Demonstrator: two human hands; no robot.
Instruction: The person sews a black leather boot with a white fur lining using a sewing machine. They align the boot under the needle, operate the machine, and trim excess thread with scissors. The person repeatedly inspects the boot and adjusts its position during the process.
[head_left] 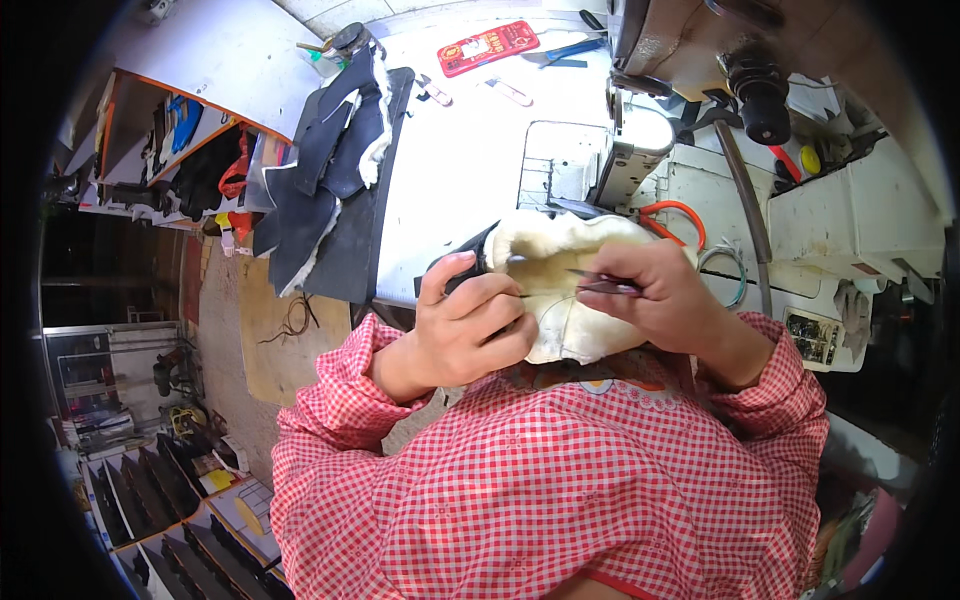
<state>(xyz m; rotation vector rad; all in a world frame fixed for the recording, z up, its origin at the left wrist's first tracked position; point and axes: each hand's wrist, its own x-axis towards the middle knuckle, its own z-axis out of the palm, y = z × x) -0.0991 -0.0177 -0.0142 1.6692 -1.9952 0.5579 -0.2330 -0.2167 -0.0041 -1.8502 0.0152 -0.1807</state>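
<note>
In front of my chest is a fleece-lined piece (pixel 585 330), with cream fluffy lining facing up and black material showing at its left edge. My left hand (pixel 475 325) is closed around that left edge, thumb and fingers gripping it. My right hand (pixel 655 295) is over the piece's right side, fingers closed on a small dark two-pointed tool (pixel 608 285). Its two tips stand apart and point left over the fleece; whether it is snips or tweezers cannot be told. A thin dark line, perhaps thread, crosses the fleece below the tips.
Black fleece-backed cut pieces (pixel 345 140) are piled on a dark sheet at the left of the white table (pixel 450 150). Small snips (pixel 510 92) and a red tin (pixel 488 48) lie at the back. A sewing machine (pixel 640 140) stands right of centre, near orange-red scissor handles (pixel 690 215).
</note>
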